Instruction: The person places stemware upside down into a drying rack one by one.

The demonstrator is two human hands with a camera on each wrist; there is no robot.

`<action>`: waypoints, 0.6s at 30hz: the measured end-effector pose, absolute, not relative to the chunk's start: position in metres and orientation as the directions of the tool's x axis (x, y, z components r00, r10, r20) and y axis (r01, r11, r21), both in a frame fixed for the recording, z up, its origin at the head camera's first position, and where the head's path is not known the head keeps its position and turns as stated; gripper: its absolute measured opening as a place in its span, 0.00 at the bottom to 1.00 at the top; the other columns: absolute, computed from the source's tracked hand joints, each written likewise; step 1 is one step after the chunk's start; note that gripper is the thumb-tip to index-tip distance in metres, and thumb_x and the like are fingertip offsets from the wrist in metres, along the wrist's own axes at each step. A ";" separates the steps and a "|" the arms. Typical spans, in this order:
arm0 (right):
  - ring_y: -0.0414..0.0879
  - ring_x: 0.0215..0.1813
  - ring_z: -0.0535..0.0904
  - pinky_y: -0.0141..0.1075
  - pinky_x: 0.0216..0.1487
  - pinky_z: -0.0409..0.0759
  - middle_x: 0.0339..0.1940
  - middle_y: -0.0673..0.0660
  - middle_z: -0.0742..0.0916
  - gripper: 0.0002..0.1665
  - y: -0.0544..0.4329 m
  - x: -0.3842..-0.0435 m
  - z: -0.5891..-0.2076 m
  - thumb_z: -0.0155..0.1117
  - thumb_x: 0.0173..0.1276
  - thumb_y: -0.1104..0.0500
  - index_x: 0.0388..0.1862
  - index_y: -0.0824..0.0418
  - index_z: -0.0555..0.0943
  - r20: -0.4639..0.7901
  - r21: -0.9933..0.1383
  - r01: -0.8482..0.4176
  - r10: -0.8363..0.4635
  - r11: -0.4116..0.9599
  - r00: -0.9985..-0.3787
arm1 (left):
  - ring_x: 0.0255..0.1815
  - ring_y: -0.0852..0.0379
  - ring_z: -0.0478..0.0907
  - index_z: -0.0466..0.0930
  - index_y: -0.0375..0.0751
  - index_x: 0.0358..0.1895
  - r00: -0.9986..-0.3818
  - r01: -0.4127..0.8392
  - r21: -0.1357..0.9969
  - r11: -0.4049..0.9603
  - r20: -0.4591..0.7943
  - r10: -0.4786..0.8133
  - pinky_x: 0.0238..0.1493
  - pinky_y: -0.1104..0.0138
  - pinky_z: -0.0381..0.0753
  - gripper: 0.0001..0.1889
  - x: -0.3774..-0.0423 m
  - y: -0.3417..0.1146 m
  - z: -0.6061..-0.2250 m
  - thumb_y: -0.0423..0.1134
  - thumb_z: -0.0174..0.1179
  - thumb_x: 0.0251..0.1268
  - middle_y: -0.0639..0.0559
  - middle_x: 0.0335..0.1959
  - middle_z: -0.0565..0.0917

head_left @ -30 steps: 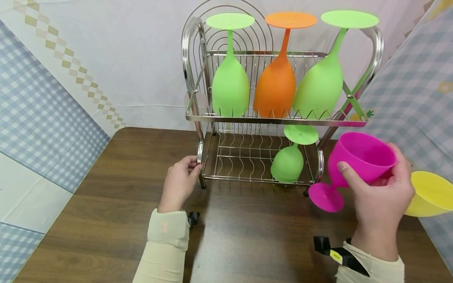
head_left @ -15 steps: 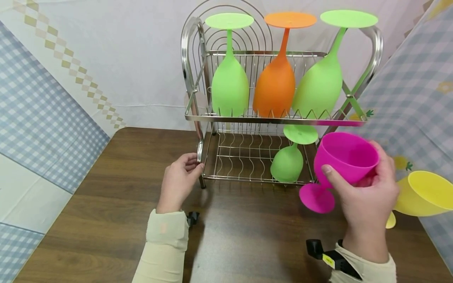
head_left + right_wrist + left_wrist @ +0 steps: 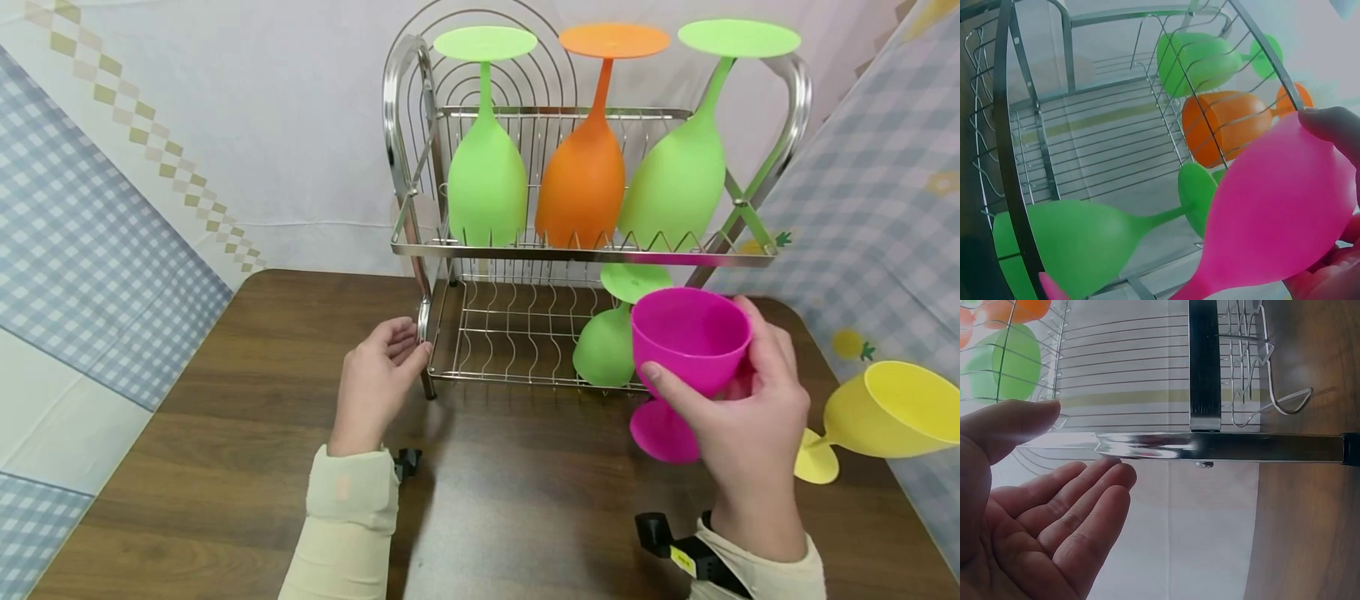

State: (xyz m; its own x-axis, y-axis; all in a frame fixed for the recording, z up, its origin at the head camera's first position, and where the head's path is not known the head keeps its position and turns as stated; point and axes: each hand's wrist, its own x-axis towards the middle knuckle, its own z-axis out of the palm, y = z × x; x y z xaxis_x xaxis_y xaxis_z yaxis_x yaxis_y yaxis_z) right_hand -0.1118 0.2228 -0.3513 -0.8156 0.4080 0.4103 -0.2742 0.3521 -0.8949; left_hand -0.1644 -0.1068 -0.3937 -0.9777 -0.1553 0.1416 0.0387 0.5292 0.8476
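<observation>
A person's right hand [image 3: 757, 425] grips the smooth, matte bowl of a magenta goblet [image 3: 686, 325], thumb on the near side and fingers around the far side, its mouth up and its round foot below, before the right end of a chrome wire rack [image 3: 577, 256]; whether that foot touches the bench is hard to tell. The left hand [image 3: 375, 375] is at the rack's polished left post, fingers loosely extended and thumb parted from them; contact with the metal cannot be made out for certain. On the upper tier, behind a zigzag of wire, an orange goblet [image 3: 581, 192] stands upside down between two lime-green goblets [image 3: 487, 183], flat disc feet raised on slim, tapering stems. Below, a shorter green goblet [image 3: 603, 350], also inverted, leans on wavy wires, partly hidden by the magenta one. A yellow goblet [image 3: 892, 412], mouth up, is at right, near the hand. The bench [image 3: 510, 517] is brown, wood-grained and faintly glossy, backed by white cloth [image 3: 322, 150] and flanked by blue-and-white gingham [image 3: 112, 208].
</observation>
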 end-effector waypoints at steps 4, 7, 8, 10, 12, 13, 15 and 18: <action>0.47 0.57 0.76 0.22 0.52 0.78 0.54 0.49 0.79 0.56 0.219 -0.111 -0.353 0.84 0.39 0.74 0.70 0.47 0.76 0.434 -0.875 -0.298 0.344 0.382 -0.833 | 0.56 0.48 0.83 0.77 0.33 0.62 -0.974 0.048 0.857 0.513 0.155 -0.167 0.55 0.65 0.83 0.23 -0.164 -0.107 -0.393 0.39 0.66 0.66 0.41 0.56 0.84; 0.46 0.57 0.76 0.22 0.51 0.78 0.54 0.49 0.79 0.56 0.216 -0.111 -0.354 0.85 0.39 0.74 0.70 0.48 0.76 0.453 -0.857 -0.314 0.308 0.408 -0.837 | 0.56 0.48 0.84 0.77 0.32 0.61 -0.968 0.068 0.864 0.500 0.178 -0.175 0.55 0.66 0.82 0.23 -0.162 -0.106 -0.392 0.38 0.67 0.66 0.41 0.56 0.84; 0.46 0.57 0.76 0.21 0.51 0.78 0.55 0.49 0.79 0.56 0.215 -0.111 -0.355 0.85 0.39 0.74 0.70 0.48 0.76 0.456 -0.854 -0.317 0.300 0.412 -0.838 | 0.55 0.49 0.84 0.77 0.32 0.61 -0.966 0.075 0.865 0.497 0.186 -0.178 0.55 0.67 0.82 0.23 -0.162 -0.106 -0.391 0.38 0.67 0.66 0.41 0.56 0.84; 0.46 0.57 0.76 0.21 0.51 0.78 0.55 0.49 0.79 0.55 0.214 -0.111 -0.354 0.85 0.39 0.73 0.69 0.47 0.76 0.455 -0.852 -0.318 0.287 0.415 -0.843 | 0.55 0.49 0.84 0.77 0.33 0.61 -0.964 0.083 0.865 0.495 0.196 -0.181 0.54 0.67 0.82 0.23 -0.162 -0.105 -0.391 0.38 0.67 0.66 0.41 0.55 0.85; 0.46 0.57 0.75 0.21 0.50 0.78 0.55 0.48 0.79 0.55 0.214 -0.111 -0.354 0.85 0.40 0.72 0.69 0.47 0.76 0.449 -0.853 -0.312 0.282 0.418 -0.848 | 0.55 0.49 0.84 0.77 0.33 0.61 -0.963 0.085 0.863 0.497 0.200 -0.183 0.54 0.67 0.82 0.22 -0.162 -0.105 -0.391 0.38 0.67 0.66 0.42 0.55 0.85; 0.46 0.56 0.75 0.21 0.50 0.78 0.55 0.48 0.79 0.55 0.214 -0.111 -0.354 0.85 0.40 0.72 0.69 0.46 0.77 0.447 -0.854 -0.311 0.280 0.417 -0.850 | 0.55 0.50 0.84 0.78 0.34 0.61 -0.962 0.086 0.864 0.497 0.201 -0.184 0.54 0.67 0.83 0.22 -0.162 -0.105 -0.390 0.38 0.67 0.66 0.42 0.54 0.85; 0.46 0.57 0.75 0.21 0.50 0.78 0.55 0.48 0.79 0.55 0.213 -0.110 -0.354 0.85 0.40 0.72 0.69 0.46 0.77 0.448 -0.851 -0.311 0.278 0.422 -0.850 | 0.55 0.50 0.84 0.78 0.34 0.61 -0.962 0.088 0.865 0.495 0.203 -0.183 0.54 0.67 0.83 0.22 -0.162 -0.105 -0.390 0.38 0.67 0.66 0.43 0.54 0.85; 0.45 0.56 0.75 0.21 0.50 0.78 0.55 0.49 0.79 0.54 0.212 -0.111 -0.354 0.85 0.40 0.72 0.69 0.46 0.77 0.454 -0.845 -0.315 0.266 0.432 -0.850 | 0.55 0.50 0.84 0.78 0.35 0.61 -0.964 0.088 0.872 0.481 0.196 -0.179 0.54 0.67 0.82 0.22 -0.162 -0.104 -0.389 0.38 0.67 0.66 0.43 0.55 0.85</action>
